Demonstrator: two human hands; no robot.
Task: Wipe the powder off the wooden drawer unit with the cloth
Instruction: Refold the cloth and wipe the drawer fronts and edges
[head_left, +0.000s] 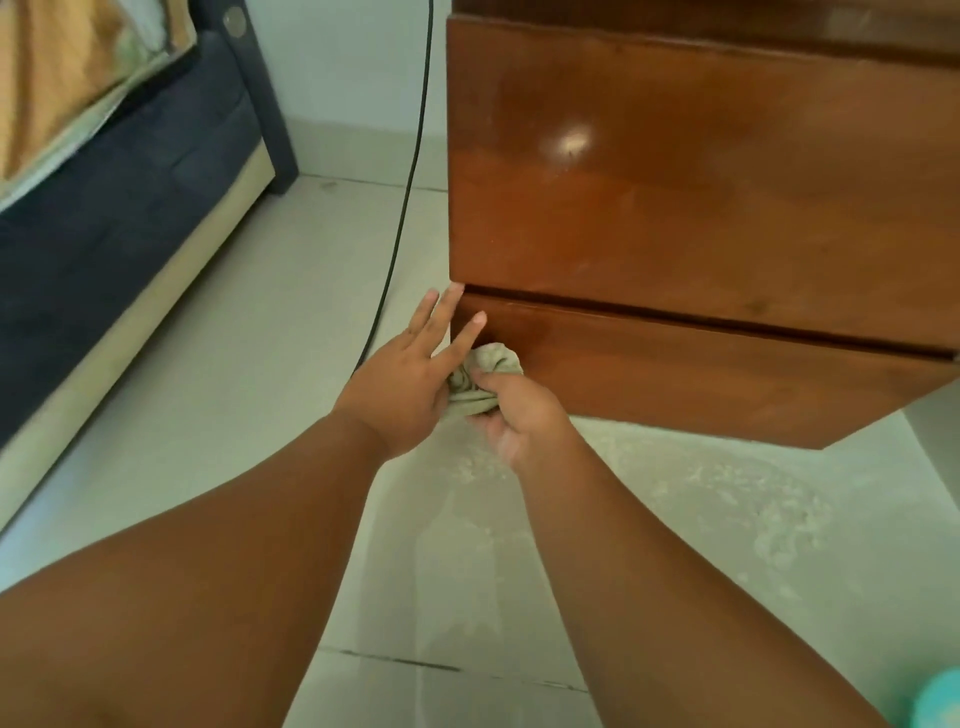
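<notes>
The wooden drawer unit (701, 208) fills the upper right, glossy brown, with a dark gap between its upper and lower drawer fronts. A bunched pale grey-green cloth (483, 376) is pressed against the lower drawer's left end. My right hand (511, 410) grips the cloth from below with curled fingers. My left hand (410, 379) lies beside it with straight, spread fingers, its fingertips at the unit's left corner. Faint pale smears show on the upper drawer front.
White powder (727, 499) is scattered on the tiled floor below the unit. A black cable (410, 171) hangs down left of the unit. A dark bed frame (130, 208) with bedding stands at left. A teal object (940, 701) sits at the bottom right corner.
</notes>
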